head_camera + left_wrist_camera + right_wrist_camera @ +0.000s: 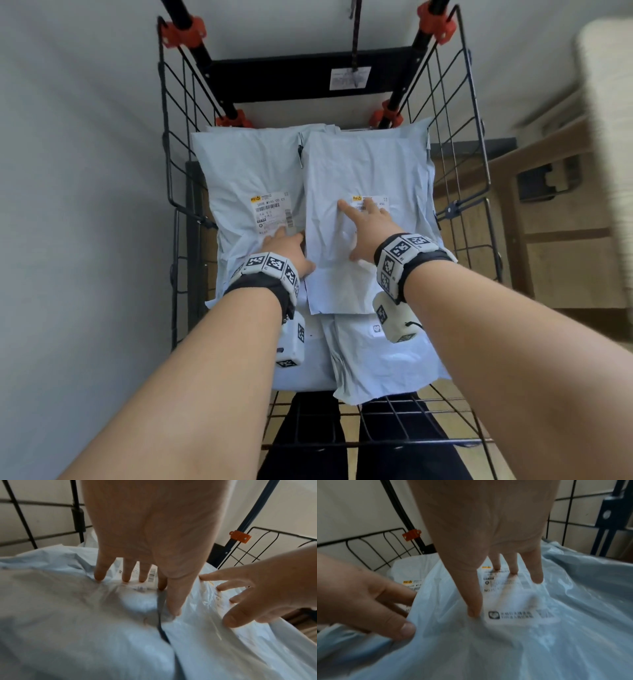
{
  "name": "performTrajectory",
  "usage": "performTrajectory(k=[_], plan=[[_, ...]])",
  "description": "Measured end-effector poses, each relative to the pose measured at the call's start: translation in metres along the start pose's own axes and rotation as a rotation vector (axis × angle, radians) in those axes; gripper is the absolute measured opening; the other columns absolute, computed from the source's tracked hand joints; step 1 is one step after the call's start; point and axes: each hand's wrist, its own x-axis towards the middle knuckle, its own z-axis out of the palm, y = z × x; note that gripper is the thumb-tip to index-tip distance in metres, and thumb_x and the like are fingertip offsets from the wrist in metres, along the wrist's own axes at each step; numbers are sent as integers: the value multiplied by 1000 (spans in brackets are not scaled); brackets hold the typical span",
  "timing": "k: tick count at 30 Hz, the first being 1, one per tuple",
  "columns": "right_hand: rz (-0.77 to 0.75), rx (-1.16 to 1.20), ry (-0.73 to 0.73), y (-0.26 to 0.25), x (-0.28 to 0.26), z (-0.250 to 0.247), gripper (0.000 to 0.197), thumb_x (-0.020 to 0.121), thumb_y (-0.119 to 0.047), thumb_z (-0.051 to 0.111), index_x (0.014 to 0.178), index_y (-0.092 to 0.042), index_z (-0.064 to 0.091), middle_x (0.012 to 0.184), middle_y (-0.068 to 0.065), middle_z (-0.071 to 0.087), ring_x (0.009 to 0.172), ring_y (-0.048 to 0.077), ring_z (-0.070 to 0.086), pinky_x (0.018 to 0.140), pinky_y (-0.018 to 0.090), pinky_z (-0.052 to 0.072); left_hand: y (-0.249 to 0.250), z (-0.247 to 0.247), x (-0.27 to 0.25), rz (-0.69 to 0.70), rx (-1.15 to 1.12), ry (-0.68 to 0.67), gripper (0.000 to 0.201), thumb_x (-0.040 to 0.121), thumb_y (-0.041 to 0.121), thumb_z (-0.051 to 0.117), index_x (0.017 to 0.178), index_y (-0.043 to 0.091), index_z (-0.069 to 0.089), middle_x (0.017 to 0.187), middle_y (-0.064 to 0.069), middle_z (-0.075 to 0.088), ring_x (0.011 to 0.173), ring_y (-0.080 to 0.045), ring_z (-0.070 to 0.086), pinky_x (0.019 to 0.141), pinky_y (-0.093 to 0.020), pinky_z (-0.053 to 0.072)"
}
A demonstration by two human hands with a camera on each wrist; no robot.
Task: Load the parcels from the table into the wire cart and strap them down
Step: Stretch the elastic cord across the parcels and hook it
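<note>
Several pale blue plastic mailer parcels lie in the black wire cart [457, 137]. My left hand [287, 240] presses with straight fingers on the left parcel [246, 171] just below its label, and its thumb lies along the edge of the right parcel [363, 164]. In the left wrist view the left hand [137, 582] dents the plastic with its fingertips. My right hand [359, 222] lies spread flat on the right parcel over its label, and its fingertips [537, 580] push into the plastic. Neither hand holds anything. More parcels [376, 363] lie under my wrists.
Orange clamps [185, 32] join the cart's mesh sides to its black posts. A dark cord [355, 34] with a tag hangs over the rear crossbar. Wooden furniture [565, 222] stands to the right, a plain wall to the left. Dark trouser legs [308, 445] show through the front mesh.
</note>
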Motion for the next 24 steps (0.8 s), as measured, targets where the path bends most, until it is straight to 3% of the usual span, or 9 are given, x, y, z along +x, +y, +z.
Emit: performTrajectory(k=[2,4,11,16,19,24], plan=[[-3,31,29,-2,-6,-11,98,73,-20,73,147,-46,14,152,8,19,134,34,34,96,47,48,4,-10,-10,0,-24,37,58,80,36,62,135,26,44,142,-13,37,125,-35,45,102,-40,40],[5,69,50,-7,-17,-15,86,75,-21,69,145,-42,22,146,8,29,130,31,38,94,46,50,9,-22,-20,3,-41,72,50,85,32,58,132,20,46,135,-15,42,119,-35,49,98,-38,42],[23,106,73,-23,-60,-35,70,86,-28,62,147,-27,28,149,10,33,130,30,42,101,43,44,20,-73,-62,29,-23,252,45,90,23,50,134,17,46,147,-8,32,124,-32,45,99,-40,45],[6,104,197,-35,-90,-91,64,90,-28,59,147,-23,31,143,10,40,121,30,51,95,41,49,28,-121,-98,75,-12,356,42,91,28,48,131,15,48,150,-9,30,124,-33,44,97,-42,45],[-13,109,269,-41,-108,-126,64,90,-28,59,148,-21,31,144,11,40,121,30,52,98,39,48,37,-146,-114,104,-19,426,42,91,27,46,131,16,48,147,-9,33,124,-34,44,98,-46,45],[-49,150,381,-44,-135,-184,58,87,-29,61,142,-21,41,135,11,50,116,29,55,93,37,50,61,-192,-140,144,-24,546,52,93,26,48,143,20,37,151,-10,28,132,-32,37,103,-46,42]])
